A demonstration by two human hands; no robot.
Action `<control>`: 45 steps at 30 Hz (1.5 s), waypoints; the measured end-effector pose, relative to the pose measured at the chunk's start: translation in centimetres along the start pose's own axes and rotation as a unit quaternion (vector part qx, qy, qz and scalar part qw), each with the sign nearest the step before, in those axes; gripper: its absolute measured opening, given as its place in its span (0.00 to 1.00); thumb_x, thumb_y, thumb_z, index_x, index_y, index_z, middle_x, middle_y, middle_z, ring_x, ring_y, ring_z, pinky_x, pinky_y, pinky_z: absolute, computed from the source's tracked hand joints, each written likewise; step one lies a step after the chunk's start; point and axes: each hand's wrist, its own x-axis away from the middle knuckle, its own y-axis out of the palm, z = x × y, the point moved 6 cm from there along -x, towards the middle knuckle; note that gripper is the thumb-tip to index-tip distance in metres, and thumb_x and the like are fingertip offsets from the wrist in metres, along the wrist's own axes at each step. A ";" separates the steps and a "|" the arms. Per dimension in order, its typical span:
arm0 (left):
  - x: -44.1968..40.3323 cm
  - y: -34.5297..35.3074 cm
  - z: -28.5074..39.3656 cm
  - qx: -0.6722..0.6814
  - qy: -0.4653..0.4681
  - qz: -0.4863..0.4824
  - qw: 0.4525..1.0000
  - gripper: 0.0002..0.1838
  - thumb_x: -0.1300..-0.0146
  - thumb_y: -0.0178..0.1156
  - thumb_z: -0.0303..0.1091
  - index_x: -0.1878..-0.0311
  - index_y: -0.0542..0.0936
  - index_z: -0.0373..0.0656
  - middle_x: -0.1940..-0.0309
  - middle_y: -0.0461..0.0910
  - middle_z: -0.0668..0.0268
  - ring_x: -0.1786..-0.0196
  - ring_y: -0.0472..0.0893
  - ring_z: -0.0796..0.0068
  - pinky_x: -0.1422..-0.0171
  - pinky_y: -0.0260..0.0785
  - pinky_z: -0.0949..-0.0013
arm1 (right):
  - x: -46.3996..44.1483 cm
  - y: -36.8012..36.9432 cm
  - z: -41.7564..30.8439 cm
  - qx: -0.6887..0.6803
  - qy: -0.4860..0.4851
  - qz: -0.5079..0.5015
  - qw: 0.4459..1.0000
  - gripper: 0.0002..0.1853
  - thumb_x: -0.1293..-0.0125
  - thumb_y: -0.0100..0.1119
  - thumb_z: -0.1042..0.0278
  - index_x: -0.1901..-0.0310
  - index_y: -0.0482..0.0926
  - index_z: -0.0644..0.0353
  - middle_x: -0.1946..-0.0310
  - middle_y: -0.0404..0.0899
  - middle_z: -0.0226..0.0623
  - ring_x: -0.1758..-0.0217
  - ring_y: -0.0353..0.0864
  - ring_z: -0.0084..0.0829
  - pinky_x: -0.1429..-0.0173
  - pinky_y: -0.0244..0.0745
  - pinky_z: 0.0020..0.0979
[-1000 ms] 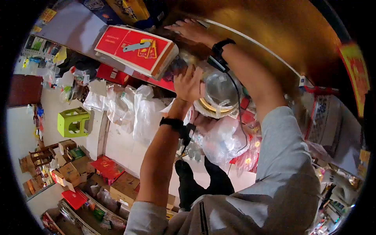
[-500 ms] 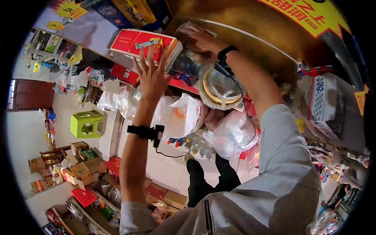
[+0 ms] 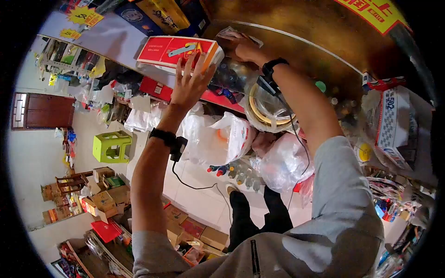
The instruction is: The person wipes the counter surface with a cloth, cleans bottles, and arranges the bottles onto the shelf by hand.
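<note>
My left hand (image 3: 189,85) has its fingers spread against the near edge of a red and white box (image 3: 178,52). On top of that box lies a grey-blue cutter (image 3: 182,50) beside small yellow and red packets. Further right, my right hand (image 3: 242,47) rests on a clear plastic bag (image 3: 228,33) at the back; its fingers are partly hidden by the hand itself, and whether they grip the bag is unclear. Dark bottles in plastic (image 3: 232,72) lie between my hands. Just below them is a round, plastic-wrapped item with a yellow rim (image 3: 255,104).
White plastic bags (image 3: 218,139) and a pinkish bag (image 3: 282,162) hang or stand below the shelf, with several bottles (image 3: 243,173) on the floor. A green stool (image 3: 111,147) and cardboard boxes (image 3: 104,204) are at left. Blue and gold boxes (image 3: 162,17) stand behind.
My left hand has moved left from beside the round item to the red box, its fingers spreading. My right hand stays near the back bag. The view has shifted, bringing more floor bottles into sight.
</note>
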 end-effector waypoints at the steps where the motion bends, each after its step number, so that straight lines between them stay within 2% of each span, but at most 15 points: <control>1: 0.1 -0.2 -0.1 0.032 0.001 0.014 0.999 0.40 0.47 0.71 0.47 0.28 0.71 0.62 0.25 0.59 0.57 0.25 0.62 0.50 0.23 0.55 0.41 | 0.1 0.0 -0.1 0.030 0.006 -0.023 0.999 0.25 0.35 0.62 0.45 0.38 0.81 0.39 0.21 0.56 0.20 0.18 0.51 0.37 0.20 0.51 0.53; 5: -0.7 -2.0 -1.4 0.132 -0.011 0.042 0.990 0.29 0.47 0.69 0.34 0.39 0.77 0.59 0.29 0.66 0.56 0.27 0.66 0.50 0.26 0.60 0.39 | 0.2 0.8 0.1 -0.006 -0.021 0.089 0.996 0.27 0.32 0.57 0.52 0.31 0.73 0.38 0.24 0.62 0.27 0.21 0.58 0.41 0.21 0.55 0.47; 7: -1.2 -3.1 -2.5 0.142 -0.013 0.049 0.989 0.34 0.55 0.73 0.35 0.39 0.79 0.59 0.29 0.66 0.56 0.29 0.68 0.48 0.28 0.62 0.41 | -1.0 2.3 1.0 -0.003 -0.003 0.102 0.995 0.26 0.31 0.56 0.52 0.31 0.73 0.39 0.24 0.62 0.27 0.22 0.59 0.42 0.21 0.55 0.47; 12: -1.4 -4.8 -6.3 0.165 -0.112 0.087 0.976 0.43 0.66 0.80 0.38 0.37 0.80 0.58 0.31 0.66 0.53 0.32 0.70 0.47 0.31 0.68 0.48 | -3.2 -0.2 -1.7 0.156 -0.067 0.028 0.985 0.28 0.30 0.54 0.55 0.29 0.69 0.44 0.29 0.70 0.35 0.26 0.67 0.39 0.27 0.67 0.44; 16: -1.7 -5.3 -7.5 0.166 -0.127 0.111 0.972 0.44 0.67 0.80 0.37 0.38 0.80 0.57 0.32 0.66 0.54 0.33 0.71 0.47 0.34 0.70 0.50 | -7.2 2.9 -1.9 -0.002 0.027 -0.036 0.999 0.27 0.29 0.51 0.54 0.29 0.69 0.45 0.31 0.70 0.39 0.30 0.71 0.40 0.26 0.66 0.42; 19: -1.3 -5.3 -7.5 0.156 -0.122 0.121 0.973 0.42 0.69 0.80 0.37 0.40 0.82 0.55 0.34 0.67 0.54 0.36 0.72 0.47 0.36 0.72 0.51 | -4.4 -0.9 -8.0 0.081 -0.078 0.196 0.974 0.21 0.31 0.54 0.58 0.38 0.77 0.48 0.34 0.73 0.42 0.32 0.72 0.47 0.23 0.57 0.52; 21: -1.8 -5.4 -7.9 0.146 -0.117 0.128 0.974 0.43 0.68 0.80 0.37 0.39 0.82 0.55 0.34 0.67 0.55 0.36 0.72 0.47 0.36 0.72 0.51 | -4.3 -2.1 -8.7 -0.004 -0.008 0.051 0.999 0.21 0.30 0.53 0.57 0.38 0.77 0.48 0.34 0.73 0.41 0.31 0.71 0.47 0.22 0.56 0.52; 22: -1.8 -5.3 -8.0 0.152 -0.117 0.126 0.973 0.42 0.67 0.80 0.39 0.39 0.82 0.55 0.33 0.67 0.55 0.35 0.72 0.47 0.35 0.71 0.49 | -4.2 -1.4 -8.4 -0.030 0.018 0.004 0.999 0.21 0.30 0.53 0.57 0.38 0.77 0.48 0.34 0.73 0.41 0.31 0.71 0.47 0.22 0.56 0.52; 25: -2.1 -4.2 -7.7 0.168 -0.101 0.120 0.973 0.40 0.62 0.78 0.43 0.38 0.81 0.56 0.31 0.65 0.55 0.32 0.70 0.47 0.32 0.67 0.46 | -3.1 1.0 -9.3 0.022 -0.105 0.201 0.974 0.23 0.29 0.50 0.52 0.36 0.76 0.49 0.31 0.70 0.41 0.25 0.63 0.47 0.20 0.51 0.51; 27: -2.0 -3.0 -7.7 0.161 -0.098 0.110 0.976 0.38 0.59 0.76 0.45 0.38 0.80 0.57 0.30 0.64 0.55 0.31 0.69 0.47 0.29 0.65 0.44 | -0.3 -3.7 -12.3 0.021 -0.025 0.017 0.999 0.31 0.26 0.41 0.39 0.27 0.66 0.42 0.23 0.59 0.36 0.20 0.53 0.48 0.18 0.46 0.52; 28: -2.3 -2.1 -6.9 0.183 -0.071 0.091 0.976 0.37 0.56 0.74 0.46 0.37 0.79 0.57 0.29 0.64 0.55 0.30 0.67 0.47 0.27 0.62 0.42 | 0.3 -3.4 -12.4 -0.110 0.059 0.040 0.991 0.32 0.28 0.42 0.37 0.28 0.68 0.41 0.21 0.55 0.38 0.18 0.47 0.48 0.16 0.40 0.53; 29: -2.7 -1.6 -6.3 0.204 -0.048 0.071 0.975 0.36 0.54 0.73 0.48 0.37 0.79 0.57 0.28 0.63 0.55 0.29 0.66 0.47 0.25 0.58 0.40 | 0.9 -3.4 -13.0 -0.017 0.033 -0.002 0.999 0.26 0.31 0.50 0.40 0.33 0.74 0.34 0.22 0.57 0.38 0.18 0.47 0.51 0.17 0.41 0.52; 39: -3.2 -0.7 -1.2 0.094 -0.026 0.054 0.994 0.23 0.46 0.64 0.40 0.44 0.80 0.56 0.29 0.64 0.60 0.27 0.64 0.56 0.22 0.54 0.42 | 15.5 -9.0 -12.7 0.021 0.105 -0.124 0.987 0.31 0.31 0.58 0.55 0.27 0.68 0.45 0.23 0.57 0.44 0.21 0.52 0.55 0.19 0.46 0.55; 41: -2.9 -0.6 -0.7 0.066 -0.011 0.063 0.996 0.20 0.43 0.62 0.40 0.45 0.81 0.56 0.29 0.65 0.61 0.27 0.64 0.57 0.22 0.54 0.42 | 17.7 -11.8 -12.9 0.003 0.083 -0.026 0.996 0.33 0.32 0.60 0.56 0.25 0.65 0.41 0.22 0.56 0.43 0.20 0.51 0.53 0.19 0.45 0.54; 45: -2.9 -0.9 -0.6 0.045 -0.010 0.035 0.998 0.18 0.38 0.58 0.40 0.43 0.80 0.58 0.28 0.64 0.61 0.26 0.64 0.57 0.22 0.55 0.43 | 22.6 -13.2 -12.0 0.042 0.135 -0.060 0.988 0.32 0.29 0.56 0.58 0.24 0.63 0.41 0.21 0.55 0.37 0.19 0.50 0.46 0.18 0.45 0.51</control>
